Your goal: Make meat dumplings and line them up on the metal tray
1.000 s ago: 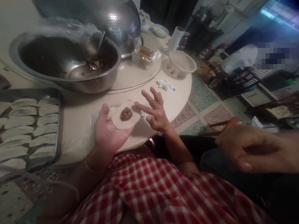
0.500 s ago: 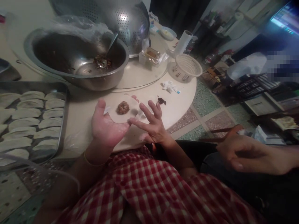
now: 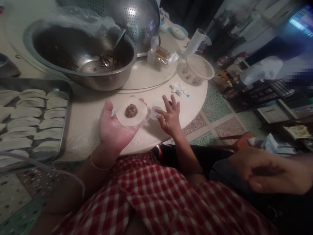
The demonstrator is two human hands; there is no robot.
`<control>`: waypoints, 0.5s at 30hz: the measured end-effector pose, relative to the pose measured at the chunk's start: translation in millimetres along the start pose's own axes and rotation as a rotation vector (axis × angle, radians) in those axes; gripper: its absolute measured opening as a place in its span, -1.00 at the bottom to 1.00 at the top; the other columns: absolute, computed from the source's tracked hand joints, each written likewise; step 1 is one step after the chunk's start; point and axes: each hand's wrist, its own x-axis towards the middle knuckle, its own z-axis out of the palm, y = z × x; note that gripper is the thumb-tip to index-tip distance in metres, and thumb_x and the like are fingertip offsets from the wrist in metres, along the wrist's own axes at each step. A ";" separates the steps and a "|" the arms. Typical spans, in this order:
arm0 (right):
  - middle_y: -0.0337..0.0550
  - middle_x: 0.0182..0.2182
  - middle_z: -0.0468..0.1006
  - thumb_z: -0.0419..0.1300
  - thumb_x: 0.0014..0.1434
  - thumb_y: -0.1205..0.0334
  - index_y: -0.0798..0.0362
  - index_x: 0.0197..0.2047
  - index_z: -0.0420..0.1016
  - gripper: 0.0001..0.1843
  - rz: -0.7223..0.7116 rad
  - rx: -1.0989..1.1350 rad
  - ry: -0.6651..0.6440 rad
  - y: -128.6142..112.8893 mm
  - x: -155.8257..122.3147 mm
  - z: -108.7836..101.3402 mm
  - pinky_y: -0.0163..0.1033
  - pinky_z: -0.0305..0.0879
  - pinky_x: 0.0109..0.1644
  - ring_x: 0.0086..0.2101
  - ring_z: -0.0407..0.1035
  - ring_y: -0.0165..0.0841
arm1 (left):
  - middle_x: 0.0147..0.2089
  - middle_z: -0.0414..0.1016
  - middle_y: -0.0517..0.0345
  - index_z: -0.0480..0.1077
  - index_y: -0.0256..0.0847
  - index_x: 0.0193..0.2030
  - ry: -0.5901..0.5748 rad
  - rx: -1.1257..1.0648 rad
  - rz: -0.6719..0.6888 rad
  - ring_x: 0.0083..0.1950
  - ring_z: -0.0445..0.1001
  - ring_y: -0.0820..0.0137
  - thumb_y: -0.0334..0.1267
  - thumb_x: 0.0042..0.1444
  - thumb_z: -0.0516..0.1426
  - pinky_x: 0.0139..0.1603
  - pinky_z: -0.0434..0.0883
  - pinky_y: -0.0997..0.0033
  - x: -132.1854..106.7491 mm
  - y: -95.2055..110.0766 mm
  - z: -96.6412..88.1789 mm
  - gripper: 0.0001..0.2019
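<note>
On my left hand (image 3: 116, 130) rests a round dumpling wrapper (image 3: 122, 116), lying flat across the palm and fingers. A small lump of meat filling (image 3: 131, 111) sits in its middle. The thumb of that hand stands up at the wrapper's left. My right hand (image 3: 170, 117) is to the right of the wrapper, fingers apart, with nothing held in it. Its index fingertip is at a small clear dish (image 3: 154, 112) on the table; I cannot tell whether it touches what is inside. To the left, a metal tray (image 3: 66, 114) carries rows of folded dumplings (image 3: 47, 133).
A large steel bowl (image 3: 102, 83) with filling and a spoon (image 3: 119, 39) stands ahead, before a metal colander (image 3: 146, 23). A plastic basket (image 3: 200, 70) and crumpled tissue (image 3: 178, 88) are at the right. Another person's hand (image 3: 276, 173) is at the right edge.
My right hand has moved right, away from the wrapper's edge to the small clear dish. My left hand still holds up the filled wrapper, now showing more fully.
</note>
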 end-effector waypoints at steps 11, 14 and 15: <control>-0.45 0.35 0.24 0.08 0.17 -0.23 -0.39 0.09 0.52 -0.54 -0.185 0.020 0.004 -29.9 -15.0 -19.1 0.31 -0.46 0.47 0.45 -0.30 -0.03 | 0.00 0.59 -0.18 0.34 -0.40 0.17 0.003 0.037 -0.025 0.21 0.47 0.11 0.08 0.35 -0.18 0.18 0.45 0.15 -1.6 -0.7 2.9 -0.40; -0.42 0.35 0.25 0.18 0.06 -0.31 -0.42 0.19 0.43 -0.38 -0.270 -0.004 -0.024 -44.7 -22.3 -10.7 0.24 -0.53 0.49 0.45 -0.29 -0.01 | 0.00 0.59 -0.15 0.37 -0.33 0.15 -0.035 0.050 -0.031 0.24 0.44 0.07 0.10 0.34 -0.19 0.16 0.46 0.12 -1.1 -0.7 0.9 -0.40; -0.41 0.35 0.25 0.19 0.04 -0.33 -0.42 0.22 0.40 -0.33 -0.293 -0.006 -0.031 -47.9 -23.5 -7.4 0.22 -0.55 0.49 0.45 -0.27 -0.01 | 0.01 0.59 -0.14 0.37 -0.31 0.15 -0.047 0.060 -0.039 0.25 0.43 0.06 0.11 0.34 -0.20 0.16 0.47 0.10 -1.1 -0.7 0.1 -0.40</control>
